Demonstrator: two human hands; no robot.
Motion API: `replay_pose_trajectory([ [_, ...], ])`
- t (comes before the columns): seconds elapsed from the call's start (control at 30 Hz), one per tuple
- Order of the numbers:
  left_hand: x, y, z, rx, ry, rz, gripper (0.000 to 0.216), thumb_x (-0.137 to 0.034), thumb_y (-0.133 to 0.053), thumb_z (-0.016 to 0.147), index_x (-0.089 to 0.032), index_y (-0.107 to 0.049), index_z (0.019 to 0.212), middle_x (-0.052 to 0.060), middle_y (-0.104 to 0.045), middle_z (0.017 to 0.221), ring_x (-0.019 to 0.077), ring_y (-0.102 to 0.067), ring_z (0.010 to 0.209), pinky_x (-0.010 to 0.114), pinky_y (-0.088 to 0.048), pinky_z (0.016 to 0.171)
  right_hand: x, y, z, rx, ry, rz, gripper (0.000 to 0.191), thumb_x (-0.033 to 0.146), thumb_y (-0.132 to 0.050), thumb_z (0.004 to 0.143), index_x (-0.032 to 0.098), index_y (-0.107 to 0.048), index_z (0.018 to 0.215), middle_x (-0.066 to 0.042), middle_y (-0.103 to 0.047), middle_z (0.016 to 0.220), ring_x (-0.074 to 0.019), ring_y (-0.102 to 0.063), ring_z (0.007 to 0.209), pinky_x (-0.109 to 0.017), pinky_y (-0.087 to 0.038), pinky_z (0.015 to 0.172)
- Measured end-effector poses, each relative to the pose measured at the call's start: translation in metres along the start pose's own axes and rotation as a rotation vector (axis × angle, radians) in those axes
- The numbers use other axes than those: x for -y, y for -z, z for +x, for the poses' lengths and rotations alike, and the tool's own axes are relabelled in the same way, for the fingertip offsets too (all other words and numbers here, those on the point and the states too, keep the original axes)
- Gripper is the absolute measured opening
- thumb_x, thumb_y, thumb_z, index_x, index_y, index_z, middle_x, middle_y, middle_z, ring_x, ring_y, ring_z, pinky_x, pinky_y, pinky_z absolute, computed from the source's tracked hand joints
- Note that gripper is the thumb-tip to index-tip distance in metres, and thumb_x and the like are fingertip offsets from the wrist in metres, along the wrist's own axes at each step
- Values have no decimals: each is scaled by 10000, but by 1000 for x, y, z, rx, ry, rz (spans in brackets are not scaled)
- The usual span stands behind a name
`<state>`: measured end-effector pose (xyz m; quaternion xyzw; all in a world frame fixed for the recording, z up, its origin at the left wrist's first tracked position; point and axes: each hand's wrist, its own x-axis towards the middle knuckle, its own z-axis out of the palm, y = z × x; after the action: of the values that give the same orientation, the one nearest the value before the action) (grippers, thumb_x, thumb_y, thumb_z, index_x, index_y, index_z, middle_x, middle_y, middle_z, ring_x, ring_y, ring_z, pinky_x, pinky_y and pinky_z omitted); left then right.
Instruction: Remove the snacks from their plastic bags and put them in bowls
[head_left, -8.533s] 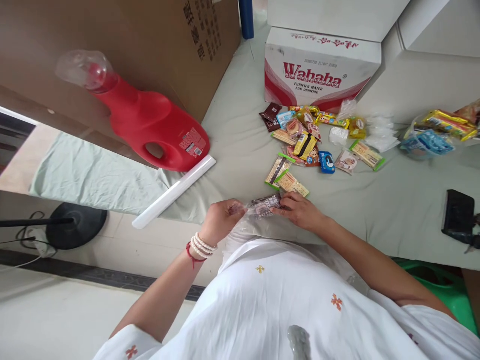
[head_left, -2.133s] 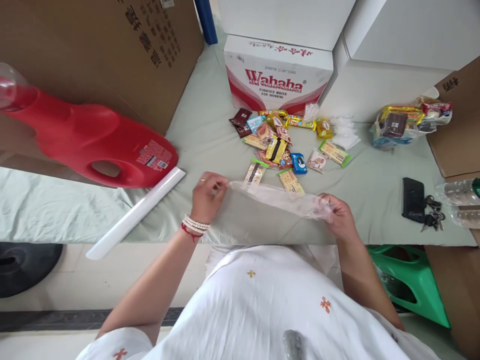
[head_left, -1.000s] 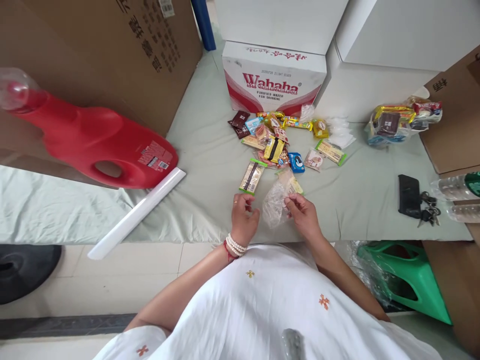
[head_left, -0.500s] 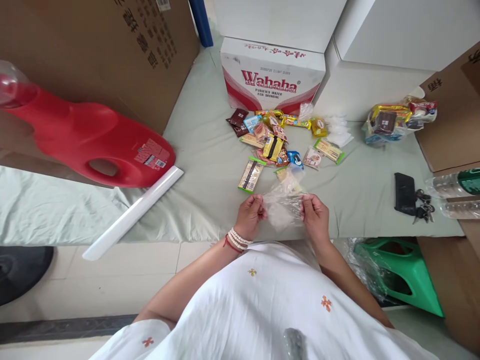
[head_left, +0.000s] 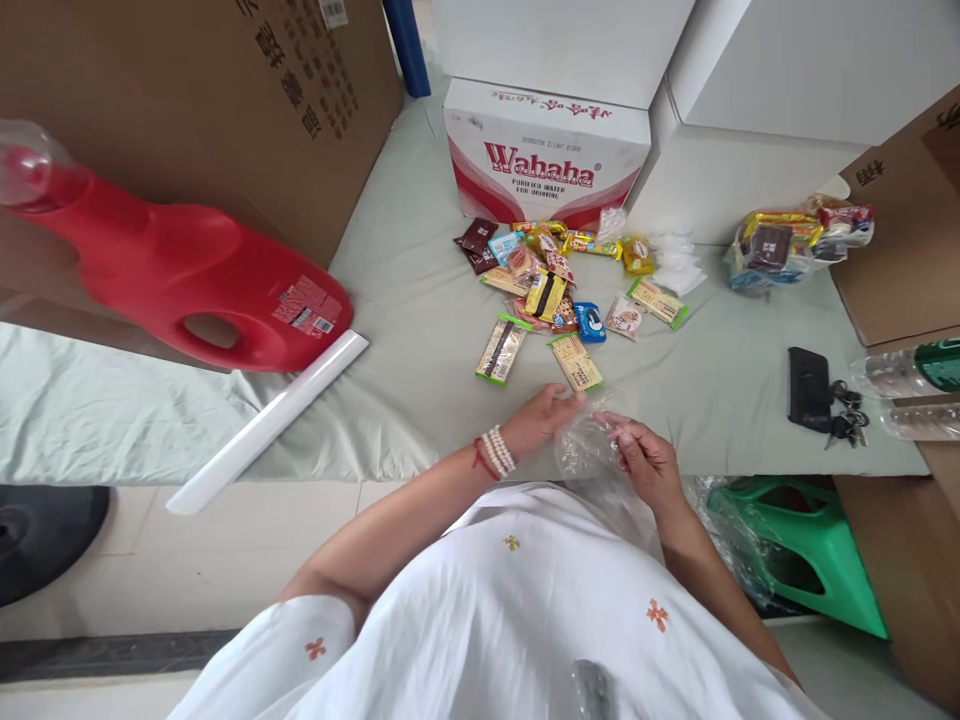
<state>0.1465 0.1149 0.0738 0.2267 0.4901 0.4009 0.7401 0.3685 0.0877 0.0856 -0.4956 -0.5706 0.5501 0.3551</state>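
A clear plastic bag [head_left: 585, 442] hangs crumpled between my hands at the table's front edge. My right hand [head_left: 649, 458] pinches its right side between thumb and fingers. My left hand [head_left: 541, 418], with beaded bracelets at the wrist, has its fingers apart and reaches to the bag's left side; the fingertips touch the film, and whether they are inside it I cannot tell. Just beyond lies a cracker packet [head_left: 576, 362] with green ends. Another green-ended packet [head_left: 502, 348] lies to its left. Behind them is a loose heap of small wrapped snacks [head_left: 546, 294], with a blue packet [head_left: 590, 322] at its front.
At the back stands a Wahaha water carton [head_left: 547, 155]. A filled snack bag [head_left: 772, 250] and thin white plastic bags [head_left: 675, 262] are to the right. A black phone [head_left: 808, 384] and keys [head_left: 849, 418] lie farther right. A red jug [head_left: 217, 280] and white strip [head_left: 270, 422] occupy the left.
My left hand has let go of its pinch on the bag and moved right, its fingers now apart. The bag has bunched toward my right hand, uncovering the front cracker packet.
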Motion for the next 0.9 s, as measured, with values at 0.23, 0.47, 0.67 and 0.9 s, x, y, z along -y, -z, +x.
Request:
replay_pose_trajectory([
  [0.23, 6, -9, 19, 22, -34, -280, 546, -474, -987, 551, -161, -628, 818, -40, -617, 693, 58, -533, 558, 195, -422, 536, 2, 28, -5, -230, 54, -7, 288, 514, -610, 984, 247, -716, 977, -69, -751, 1101, -112, -466, 553, -287, -411, 521],
  [0.47, 17, 48, -25, -354, -261, -192, 514, -585, -880, 680, -187, -611, 861, -89, -505, 591, 39, -384, 442, 171, -308, 412, -21, 30, 6, -417, -108, 54, 392, 608, -640, 928, 220, -679, 968, 13, -618, 704, -111, -439, 530, -240, -355, 482],
  [0.67, 32, 74, -46, -609, -444, 24, 427, -605, -696, 862, -228, -496, 843, -89, -488, 646, 44, -370, 389, 190, -295, 363, -12, 54, 33, 196, -271, -313, 538, 735, -619, 850, 204, -702, 856, -10, -661, 710, -152, -533, 592, -272, -440, 556],
  [0.9, 41, 70, -57, -632, -368, 240, 345, -584, -466, 1000, -262, -394, 899, -90, -539, 666, 58, -356, 312, 197, -236, 310, 34, 28, 124, 110, -153, -978, 508, 625, -455, 982, 235, -719, 1173, -113, -738, 1166, -297, -656, 1085, -369, -501, 870],
])
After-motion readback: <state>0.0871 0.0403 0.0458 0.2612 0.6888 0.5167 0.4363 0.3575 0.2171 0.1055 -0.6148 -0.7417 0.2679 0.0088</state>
